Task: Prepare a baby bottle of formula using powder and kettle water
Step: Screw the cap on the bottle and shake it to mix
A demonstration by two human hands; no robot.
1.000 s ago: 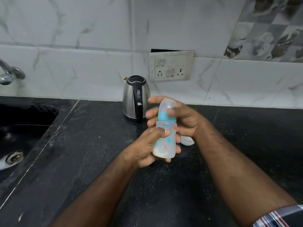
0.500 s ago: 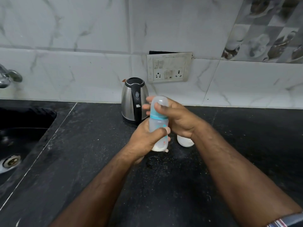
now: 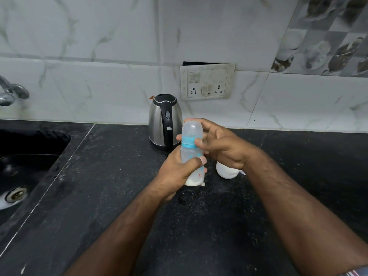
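Note:
A clear baby bottle point(image 3: 191, 154) with a blue collar and a clear cap stands upright over the black counter point(image 3: 111, 176), white powder or milk in its bottom. My left hand point(image 3: 177, 172) grips its body from the left. My right hand point(image 3: 221, 148) pinches the blue collar with thumb and fingers curled around the top. A steel kettle point(image 3: 164, 121) with a black handle stands just behind the bottle. A white container point(image 3: 227, 172) sits on the counter, partly hidden under my right wrist.
A dark sink point(image 3: 25, 166) with a drain lies at the left, a tap point(image 3: 11, 93) above it. A switch and socket plate point(image 3: 207, 81) is on the tiled wall behind the kettle. White specks dust the counter near the bottle.
The bottle has gone from tilted to upright and sits lower, near the counter. Both hands kept hold of it; my right hand's fingers shifted on the collar.

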